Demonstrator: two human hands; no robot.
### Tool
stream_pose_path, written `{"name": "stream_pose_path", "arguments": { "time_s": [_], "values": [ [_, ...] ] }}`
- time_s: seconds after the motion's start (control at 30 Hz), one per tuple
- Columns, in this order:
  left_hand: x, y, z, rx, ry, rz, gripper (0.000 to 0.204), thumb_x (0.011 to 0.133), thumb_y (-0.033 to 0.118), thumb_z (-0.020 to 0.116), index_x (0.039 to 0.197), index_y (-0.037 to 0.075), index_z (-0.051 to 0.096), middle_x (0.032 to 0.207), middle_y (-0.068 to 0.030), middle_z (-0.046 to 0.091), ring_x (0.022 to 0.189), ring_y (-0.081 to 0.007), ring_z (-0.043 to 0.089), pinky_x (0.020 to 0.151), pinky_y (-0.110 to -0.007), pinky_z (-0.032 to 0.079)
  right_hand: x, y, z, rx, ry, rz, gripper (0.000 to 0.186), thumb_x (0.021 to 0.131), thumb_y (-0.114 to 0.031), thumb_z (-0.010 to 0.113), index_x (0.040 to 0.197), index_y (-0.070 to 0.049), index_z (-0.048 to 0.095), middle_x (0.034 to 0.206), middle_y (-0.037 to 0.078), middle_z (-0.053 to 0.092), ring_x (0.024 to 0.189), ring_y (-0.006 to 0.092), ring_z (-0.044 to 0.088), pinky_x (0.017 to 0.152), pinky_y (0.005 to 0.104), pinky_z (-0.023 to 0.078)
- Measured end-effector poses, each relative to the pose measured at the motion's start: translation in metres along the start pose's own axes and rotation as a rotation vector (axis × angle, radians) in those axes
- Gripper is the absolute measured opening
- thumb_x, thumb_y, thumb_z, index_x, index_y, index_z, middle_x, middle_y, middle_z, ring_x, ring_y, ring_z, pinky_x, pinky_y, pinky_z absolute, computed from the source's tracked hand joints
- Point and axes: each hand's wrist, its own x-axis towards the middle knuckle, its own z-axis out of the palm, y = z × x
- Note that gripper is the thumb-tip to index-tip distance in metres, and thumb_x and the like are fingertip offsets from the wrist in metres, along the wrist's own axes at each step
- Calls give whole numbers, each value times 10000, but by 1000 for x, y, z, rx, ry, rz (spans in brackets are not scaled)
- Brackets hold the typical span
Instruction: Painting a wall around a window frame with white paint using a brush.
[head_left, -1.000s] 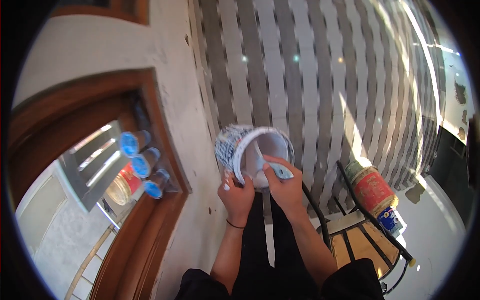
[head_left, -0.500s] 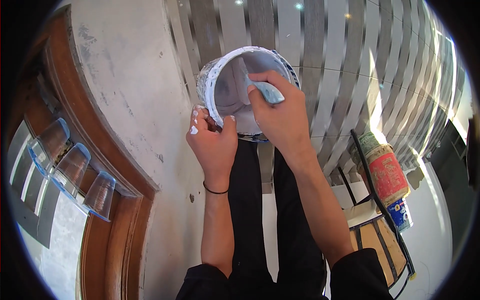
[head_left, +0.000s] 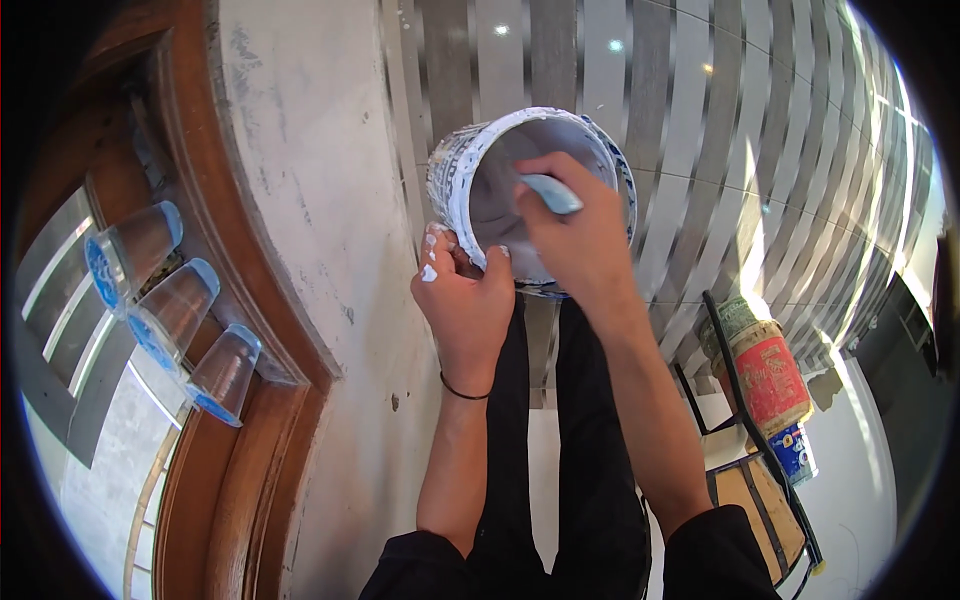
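A white bucket (head_left: pixel 458 185), its rim smeared with white paste, is tilted so that its mouth faces me. My left hand (head_left: pixel 463 310) grips its near-left rim, thumb over the edge; white paste dots the fingers. Inside the mouth, my right hand (head_left: pixel 583 235) is closed round the pale blue handle of a putty knife (head_left: pixel 553 194). The knife's blade is hidden or blurred against the greyish inner wall.
On the left stand a pale patchy wall (head_left: pixel 310 200) and a brown wooden frame (head_left: pixel 285 270) with blue-edged clear panes (head_left: pixel 225 375). To the right are a metal-framed chair (head_left: pixel 760 500), a red-labelled bucket (head_left: pixel 768 370) and a blue container (head_left: pixel 793 452). Striped tiles (head_left: pixel 690 130) lie beyond.
The whole view has shifted, with bucket and hands now a little further right and lower. The putty knife has turned in my right hand, and its blade no longer shows clearly.
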Motion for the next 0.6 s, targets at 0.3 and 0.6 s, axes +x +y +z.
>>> {"name": "stream_pose_path", "arguments": {
  "time_s": [0.3, 0.6],
  "values": [
    [-9, -8, -21, -110, 85, -76, 250, 755, 15, 657, 772, 15, 407, 618, -30, 457, 532, -89, 430, 487, -280, 374, -26, -12, -65, 654, -28, 250, 283, 964, -170, 605, 1122, 60, 655, 1034, 162, 688, 842, 209, 692, 760, 366, 590],
    [-33, -42, -30, -141, 134, -136, 227, 761, 14, 663, 796, 12, 438, 646, -17, 474, 553, -103, 434, 513, -286, 385, -29, 23, -69, 831, -114, 189, 292, 1001, -239, 568, 1078, 37, 629, 957, 145, 695, 841, 219, 692, 743, 372, 584]
  ]
}}
